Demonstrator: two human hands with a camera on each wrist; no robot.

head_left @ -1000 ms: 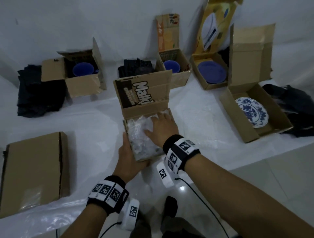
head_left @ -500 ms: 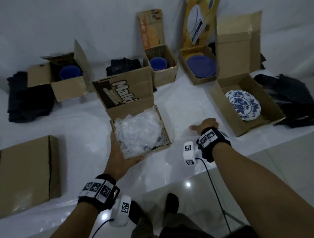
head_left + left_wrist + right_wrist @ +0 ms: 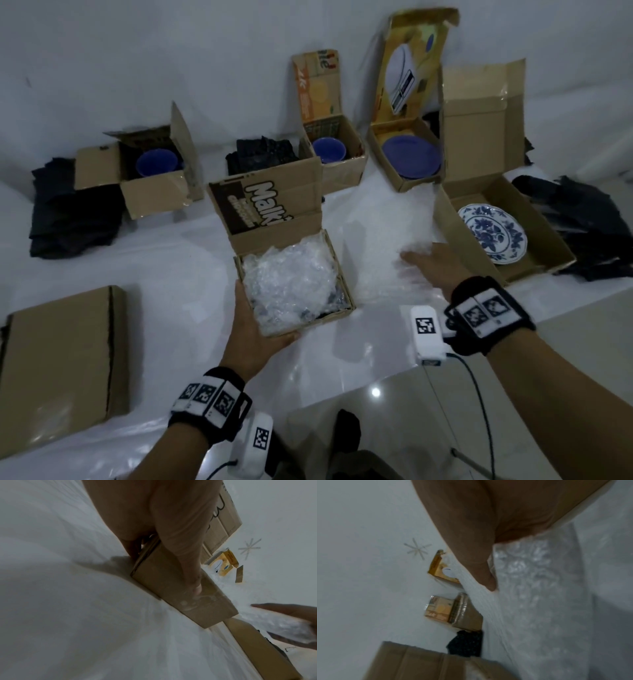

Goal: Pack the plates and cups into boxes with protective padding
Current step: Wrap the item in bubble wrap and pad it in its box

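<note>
Head view: your left hand point(image 3: 255, 329) is cupping the near corner of the Malkist box point(image 3: 294, 284), steadying it on the white floor sheet point(image 3: 164, 260) while the bubble wrap inside point(image 3: 289, 282) is covering whatever is packed beneath. Your right hand point(image 3: 433, 265) is lifting a loose bubble wrap sheet point(image 3: 404, 219), probably for the blue-patterned plate point(image 3: 493, 233) lying bare in the open box point(image 3: 534, 270) alongside.

Left wrist view: your thumb is pressing the box's side wall, fingers curling around the corner.

Right wrist view: your thumb point(image 3: 485, 574) is pinching the sheet against your fingers (fingers mostly hidden).
</note>
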